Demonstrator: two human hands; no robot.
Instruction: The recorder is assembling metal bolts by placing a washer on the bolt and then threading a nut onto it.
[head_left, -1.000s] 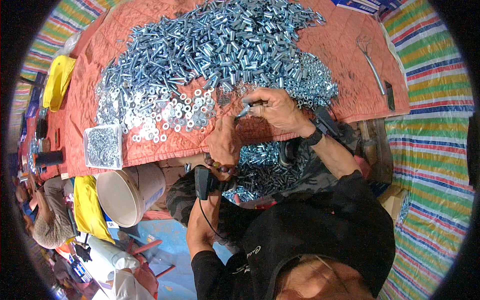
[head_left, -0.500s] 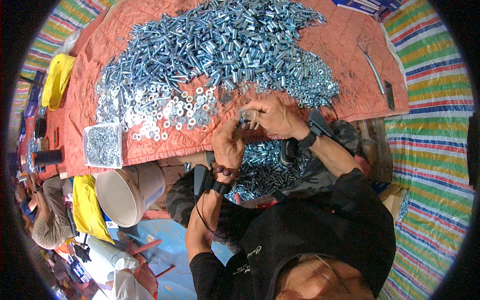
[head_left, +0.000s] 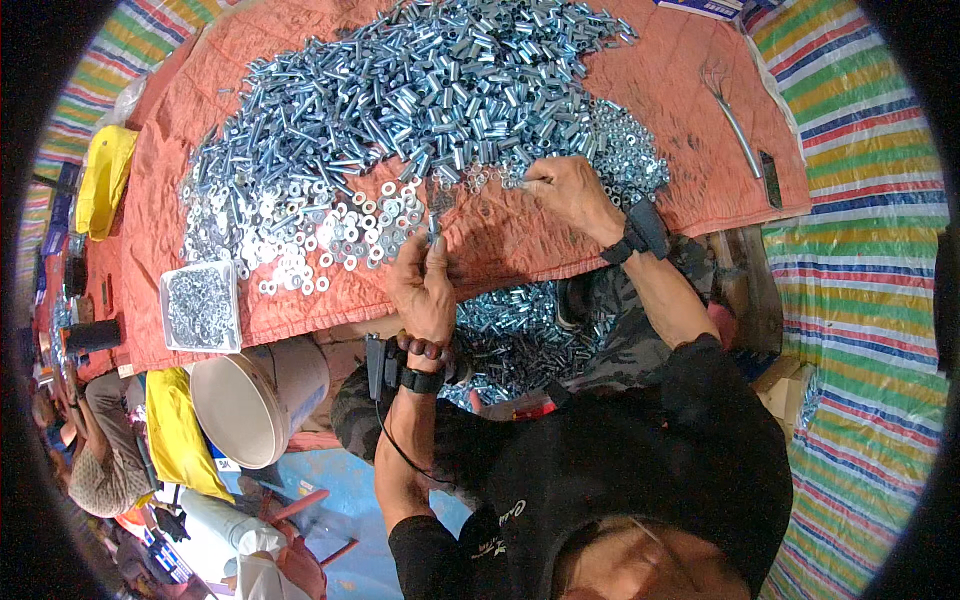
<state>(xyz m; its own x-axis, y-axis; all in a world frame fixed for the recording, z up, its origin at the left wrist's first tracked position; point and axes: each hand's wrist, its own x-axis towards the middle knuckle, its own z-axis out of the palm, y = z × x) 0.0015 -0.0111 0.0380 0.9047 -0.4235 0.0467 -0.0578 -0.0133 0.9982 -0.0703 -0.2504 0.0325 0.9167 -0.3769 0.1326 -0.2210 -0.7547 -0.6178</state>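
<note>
Left hand point(head_left: 422, 285) pinches a shiny bolt point(head_left: 433, 228) upright; right hand point(head_left: 568, 188) fingertips closed in small nuts point(head_left: 620, 150). Left of it: flat washers point(head_left: 330, 230), tray point(head_left: 200, 305) full of nuts.

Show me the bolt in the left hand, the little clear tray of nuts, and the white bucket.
bolt point(head_left: 433, 228), head view, on its shaft above the fingertips.
clear tray of nuts point(head_left: 165, 305), head view, on its left rim.
white bucket point(head_left: 300, 375), head view, on its outer wall.

Left hand point(head_left: 425, 290) pinches a small bolt point(head_left: 433, 228) upright over the orange-covered counter point(head_left: 690, 130), right hand point(head_left: 570, 190) reaches into the nuts point(head_left: 620, 150) beside a huge pile of metal sleeves point(head_left: 430, 90), washers point(head_left: 330, 230) spread nearby.
</note>
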